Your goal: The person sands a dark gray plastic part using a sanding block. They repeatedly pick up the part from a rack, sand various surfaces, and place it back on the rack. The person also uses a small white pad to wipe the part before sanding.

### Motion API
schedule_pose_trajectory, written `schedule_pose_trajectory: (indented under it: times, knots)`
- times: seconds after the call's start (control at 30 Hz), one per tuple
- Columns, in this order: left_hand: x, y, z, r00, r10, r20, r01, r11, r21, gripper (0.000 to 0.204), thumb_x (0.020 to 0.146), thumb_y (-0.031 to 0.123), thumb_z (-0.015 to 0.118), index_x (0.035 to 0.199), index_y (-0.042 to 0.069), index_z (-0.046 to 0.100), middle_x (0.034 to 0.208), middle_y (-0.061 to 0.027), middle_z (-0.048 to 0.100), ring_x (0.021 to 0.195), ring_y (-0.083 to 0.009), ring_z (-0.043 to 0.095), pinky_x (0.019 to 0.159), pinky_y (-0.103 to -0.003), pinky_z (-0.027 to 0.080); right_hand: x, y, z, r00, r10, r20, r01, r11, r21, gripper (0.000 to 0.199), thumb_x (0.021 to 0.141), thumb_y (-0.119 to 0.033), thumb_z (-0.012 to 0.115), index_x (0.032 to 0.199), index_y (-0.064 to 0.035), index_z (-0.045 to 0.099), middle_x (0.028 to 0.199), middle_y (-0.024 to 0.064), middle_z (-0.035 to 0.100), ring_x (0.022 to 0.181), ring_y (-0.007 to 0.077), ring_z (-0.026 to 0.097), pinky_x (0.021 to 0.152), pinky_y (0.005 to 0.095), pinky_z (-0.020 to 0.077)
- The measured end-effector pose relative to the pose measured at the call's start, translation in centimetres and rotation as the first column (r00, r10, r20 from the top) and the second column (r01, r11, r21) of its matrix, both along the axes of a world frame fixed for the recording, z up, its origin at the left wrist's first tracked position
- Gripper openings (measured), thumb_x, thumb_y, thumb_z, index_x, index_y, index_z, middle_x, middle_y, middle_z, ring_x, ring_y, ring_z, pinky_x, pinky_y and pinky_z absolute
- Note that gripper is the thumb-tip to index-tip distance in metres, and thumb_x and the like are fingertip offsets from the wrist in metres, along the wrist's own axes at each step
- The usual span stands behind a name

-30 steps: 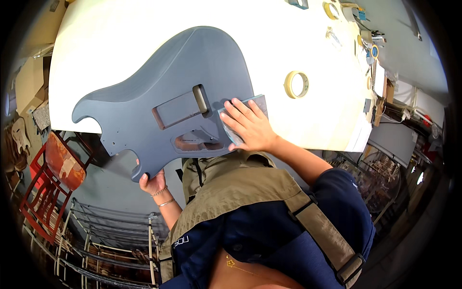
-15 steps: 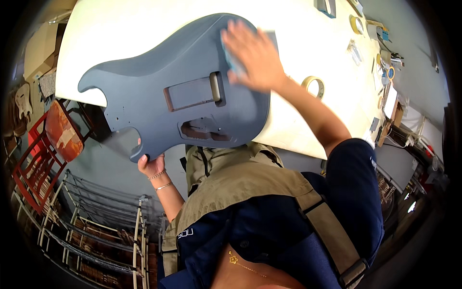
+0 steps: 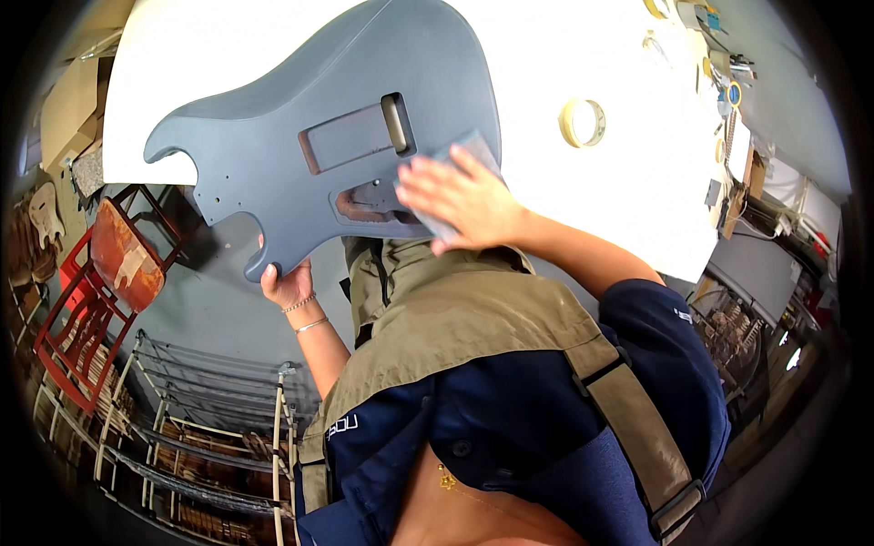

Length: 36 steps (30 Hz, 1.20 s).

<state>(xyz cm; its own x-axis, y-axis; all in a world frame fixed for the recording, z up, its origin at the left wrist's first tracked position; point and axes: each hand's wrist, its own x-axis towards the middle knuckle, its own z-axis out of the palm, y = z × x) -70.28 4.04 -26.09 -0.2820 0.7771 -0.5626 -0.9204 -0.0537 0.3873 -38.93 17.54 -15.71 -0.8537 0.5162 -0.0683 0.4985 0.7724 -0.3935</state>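
A grey-blue electric guitar body (image 3: pixel 300 118), unfinished and with routed cavities, lies tilted over the near edge of a white table (image 3: pixel 628 182). My left hand (image 3: pixel 287 280) grips its lower horn from underneath, below the table edge. My right hand (image 3: pixel 460 196) presses a small grey sanding sheet (image 3: pixel 464 150) flat against the body's lower right part, beside the cavities. The fingers are spread over the sheet.
A roll of masking tape (image 3: pixel 583 122) lies on the table to the right of the guitar body. Small tools and clutter line the table's far right edge. A red metal chair (image 3: pixel 96 282) stands at the left, and metal racks (image 3: pixel 200 409) stand below.
My right hand with the sanding sheet has come back down from the body's upper right edge to its lower right part. The left hand keeps its grip on the horn.
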Motion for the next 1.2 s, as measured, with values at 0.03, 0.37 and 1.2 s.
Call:
schedule_pose_trajectory:
  times: [0.03,0.37,1.2]
  knots:
    - [0.0,-0.2,-0.2,1.0,0.008,-0.004,-0.008,1.0,-0.003,0.059,0.063,0.018,0.067,0.119,0.01,0.052,0.118,-0.0091,0.053,0.109,-0.026,0.051,0.094,-0.043,0.041,1.1,0.0,0.1,0.996,0.092,0.011,-0.091,0.996,-0.02,0.077,0.076,-0.066,0.045,0.135,-0.0159,0.039,0.142,0.0063,0.034,0.133,0.0209,0.027,0.109,0.0489,0.012]
    - [-0.4,0.5,0.7,0.981,-0.193,-0.005,0.193,0.977,0.094,0.06,0.07,0.026,0.07,0.125,0.014,0.048,0.126,-0.0067,0.049,0.115,-0.0253,0.047,0.096,-0.046,0.04,-0.6,-3.6,-0.4,0.962,-0.259,0.083,0.247,0.96,0.135,0.081,0.078,-0.066,0.041,0.139,-0.0128,0.031,0.143,0.0104,0.03,0.134,0.0268,0.026,0.107,0.0497,0.0155]
    - [-2.2,1.5,3.1,0.906,-0.359,0.225,0.332,0.931,0.151,0.059,0.074,0.04,0.062,0.123,0.011,0.048,0.127,-0.0102,0.048,0.119,-0.0311,0.043,0.101,-0.049,0.034,-14.7,-4.2,-1.6,0.724,-0.685,-0.074,0.683,0.7,0.207,0.067,0.084,-0.043,0.052,0.138,-0.01,0.031,0.144,0.01,0.029,0.135,0.0252,0.021,0.109,0.0466,0.0097]
